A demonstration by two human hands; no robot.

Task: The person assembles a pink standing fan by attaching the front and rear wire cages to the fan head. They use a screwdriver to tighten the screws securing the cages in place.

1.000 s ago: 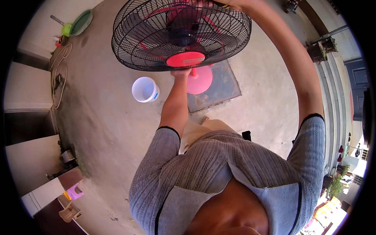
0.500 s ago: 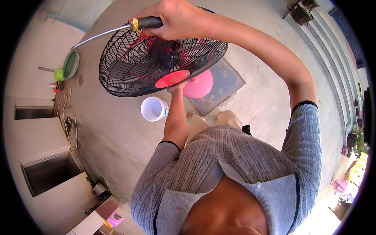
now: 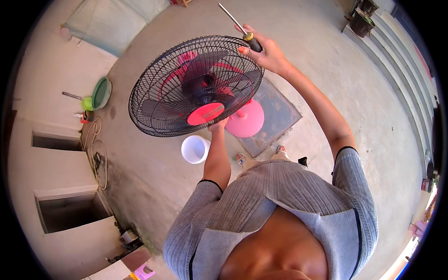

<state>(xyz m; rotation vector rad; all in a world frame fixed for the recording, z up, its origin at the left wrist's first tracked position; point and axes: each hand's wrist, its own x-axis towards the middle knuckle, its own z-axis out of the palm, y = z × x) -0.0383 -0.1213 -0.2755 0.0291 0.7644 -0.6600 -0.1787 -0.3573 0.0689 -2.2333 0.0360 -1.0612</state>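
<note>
A standing fan (image 3: 196,88) with a black wire cage, dark blades and a red centre badge is in front of me, its pink round base (image 3: 245,120) on a dark square plate in the floor. From below, my left hand (image 3: 218,124) grips the cage's near rim; most of its fingers are hidden. My right hand (image 3: 270,55) is closed around the black handle of a screwdriver (image 3: 252,42), beside the cage's upper right edge. Past a yellow collar, the screwdriver's metal shaft points up and to the left.
A white bucket (image 3: 195,149) stands on the concrete floor by my left forearm. Along the left wall are a green basin (image 3: 101,93), a coiled hose (image 3: 95,128) and two recessed openings. Steps (image 3: 396,70) with potted plants (image 3: 361,22) rise at the right.
My right hand has moved from over the cage's top to its right edge, and the screwdriver now points more upward. The fan appears lower and slightly farther right in view.
</note>
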